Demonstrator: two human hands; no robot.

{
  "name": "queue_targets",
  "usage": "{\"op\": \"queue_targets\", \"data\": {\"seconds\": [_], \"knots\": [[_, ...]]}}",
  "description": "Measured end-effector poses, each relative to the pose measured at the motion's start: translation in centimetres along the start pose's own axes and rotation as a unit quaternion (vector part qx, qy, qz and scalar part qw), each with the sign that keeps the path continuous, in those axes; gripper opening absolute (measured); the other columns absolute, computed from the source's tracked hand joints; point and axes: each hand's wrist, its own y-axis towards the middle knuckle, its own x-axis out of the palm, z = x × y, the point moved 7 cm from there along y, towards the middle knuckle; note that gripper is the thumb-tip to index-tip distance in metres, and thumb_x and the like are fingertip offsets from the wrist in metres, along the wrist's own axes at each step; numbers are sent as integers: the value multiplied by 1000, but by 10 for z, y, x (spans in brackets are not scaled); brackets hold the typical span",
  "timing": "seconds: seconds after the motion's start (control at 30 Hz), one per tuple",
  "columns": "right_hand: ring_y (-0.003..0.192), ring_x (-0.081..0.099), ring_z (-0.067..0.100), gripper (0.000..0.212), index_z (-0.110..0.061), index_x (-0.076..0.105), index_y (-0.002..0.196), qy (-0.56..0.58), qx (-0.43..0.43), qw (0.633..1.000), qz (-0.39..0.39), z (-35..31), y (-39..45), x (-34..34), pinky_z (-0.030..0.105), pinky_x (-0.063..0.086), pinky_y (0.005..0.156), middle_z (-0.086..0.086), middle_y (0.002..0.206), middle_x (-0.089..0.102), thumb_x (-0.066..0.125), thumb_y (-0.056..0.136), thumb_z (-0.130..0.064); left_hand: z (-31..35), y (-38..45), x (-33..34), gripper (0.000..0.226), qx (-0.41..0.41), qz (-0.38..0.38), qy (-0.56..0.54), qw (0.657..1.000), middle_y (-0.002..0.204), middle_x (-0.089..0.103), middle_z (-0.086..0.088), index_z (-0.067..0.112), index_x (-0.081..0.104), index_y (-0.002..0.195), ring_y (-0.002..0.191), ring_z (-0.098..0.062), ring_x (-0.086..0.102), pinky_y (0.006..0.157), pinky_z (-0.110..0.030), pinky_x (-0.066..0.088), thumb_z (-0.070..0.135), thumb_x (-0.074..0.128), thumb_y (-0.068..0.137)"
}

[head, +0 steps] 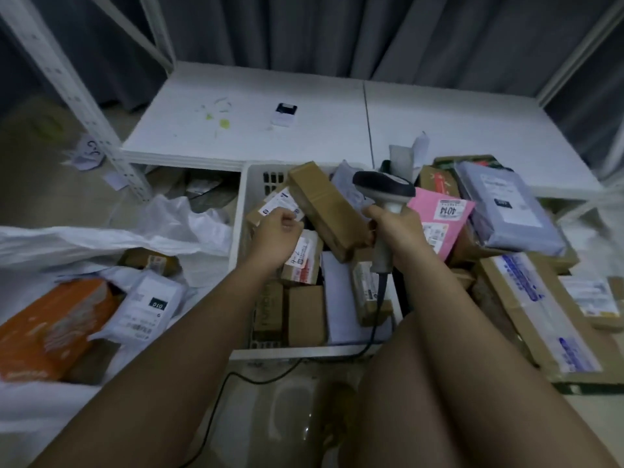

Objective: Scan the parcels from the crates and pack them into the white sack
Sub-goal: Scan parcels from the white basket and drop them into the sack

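Presently my right hand (395,228) grips the scanner (385,190) while my left-hand fingers (287,222) curl over a labelled parcel (280,206) in the white crate (241,211), which remains well stocked, with only a few parcels inside the white sack (101,238).
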Motion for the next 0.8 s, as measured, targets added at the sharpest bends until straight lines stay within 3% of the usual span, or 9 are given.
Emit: {"op": "queue_targets", "data": {"seconds": [0.1, 0.17, 0.23, 0.3, 0.37, 0.53, 0.67, 0.73, 0.8], "knots": [[62, 60, 19, 10, -11, 64, 86, 7, 23, 999, -25, 11, 14, 0, 34, 52, 61, 3, 67, 64, 71, 78, -13, 1, 20, 41, 34, -32, -29, 10, 999, 100, 54, -1, 14, 44, 117, 85, -11, 55, 69, -26, 44, 27, 61, 91], [50, 56, 15, 8, -12, 63, 79, 10, 39, 998, -56, 15, 20, 6, 30, 48, 54, -1, 53, 60, 71, 79, -13, -2, 33, 62, 56, -53, -36, 45, 997, 120, 50, -10, 13, 36, 131, 108, -26, 53, 84, -34, 47, 37, 63, 89], [41, 52, 13, 10, -12, 61, 74, 19, 57, 996, -70, 20, 26, 9, 26, 45, 49, -2, 46, 56, 70, 80, -11, -4, 46, 80, 71, -67, -28, 105, 992, 141, 30, -18, 21, 27, 143, 124, -37, 41, 96, -37, 40, 47, 61, 87], [39, 50, 12, 9, -10, 62, 73, 27, 66, 996, -61, 22, 33, 9, 24, 43, 46, -1, 45, 55, 69, 79, -9, -2, 57, 95, 62, -67, -15, 144, 987, 148, 14, -14, 31, 31, 142, 132, -37, 26, 94, -38, 32, 51, 54, 88], [37, 48, 12, 10, -10, 61, 71, 52, 72, 995, -40, 23, 40, 5, 22, 42, 44, -1, 44, 54, 69, 78, -7, 1, 68, 109, 57, -73, 1, 170, 983, 152, 5, -11, 34, 37, 139, 136, -37, 12, 102, -46, 26, 54, 51, 87], [42, 47, 12, 12, -12, 58, 75, 92, 82, 992, -20, 29, 49, -3, 25, 42, 47, -1, 49, 52, 68, 81, -8, -10, 87, 123, 82, -160, 31, 191, 968, 154, 8, -17, 24, 25, 147, 139, -40, 13, 111, -51, 17, 55, 59, 78], [45, 47, 14, 14, -10, 58, 72, 97, 83, 991, -41, 27, 49, 3, 25, 40, 47, 4, 54, 53, 67, 82, -5, -14, 84, 116, 100, -182, 14, 156, 971, 148, 13, -20, 30, 15, 144, 132, -42, 19, 97, -45, 25, 75, 44, 59], [43, 50, 12, 19, -11, 57, 67, 79, 78, 993, -45, 26, 49, 4, 22, 43, 45, -1, 47, 54, 67, 82, -6, -25, 78, 101, 91, -187, -11, 116, 975, 149, 15, -21, 31, 10, 147, 132, -44, 26, 93, -40, 38, 59, 61, 77], [42, 53, 8, 20, -12, 57, 67, 65, 69, 994, -54, 23, 45, 6, 19, 45, 45, -3, 47, 56, 66, 83, -6, -30, 73, 75, 88, -165, -14, 72, 984, 146, 30, -18, 27, 10, 151, 126, -40, 42, 82, -34, 45, 41, 66, 84]]}}
